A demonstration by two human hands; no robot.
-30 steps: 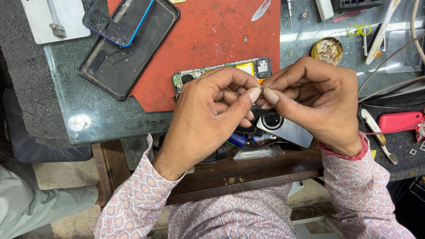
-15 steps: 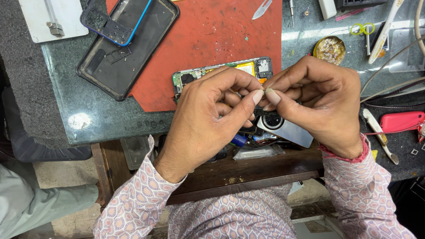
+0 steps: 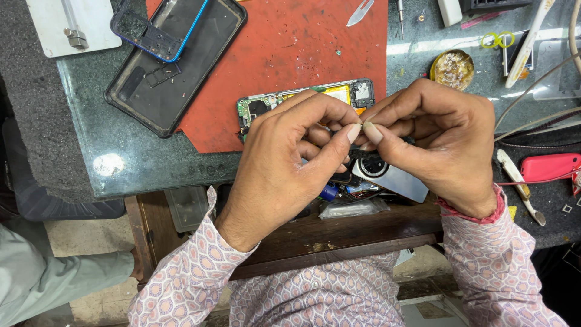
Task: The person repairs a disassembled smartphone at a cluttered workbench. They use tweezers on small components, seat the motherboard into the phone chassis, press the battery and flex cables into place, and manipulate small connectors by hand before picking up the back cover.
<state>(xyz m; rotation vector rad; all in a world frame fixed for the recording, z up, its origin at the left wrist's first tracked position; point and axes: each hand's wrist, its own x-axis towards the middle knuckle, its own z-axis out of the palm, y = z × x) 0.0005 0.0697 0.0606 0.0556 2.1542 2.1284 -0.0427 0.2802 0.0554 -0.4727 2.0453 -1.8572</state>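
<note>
Both thumbs pinched together | pinched item hidden | circuit board (image 3: 339, 94) half-covered

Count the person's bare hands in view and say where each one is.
2. The left hand and right hand meet fingertip to fingertip above the circuit board at the red mat edge. None seems hidden.

A dark phone screen (image 3: 175, 72) is laid face up near the desk's left edge, half on the red mat (image 3: 290, 66), with a rounded black rim. A blue-edged frame (image 3: 158, 27) is laid across its upper part. A yellow label (image 3: 338, 93) is seen on the open phone (image 3: 302, 103) at the mat's lower edge. A clear plastic bag (image 3: 354, 209) is tucked under the desk's front edge, below the hands.
</note>
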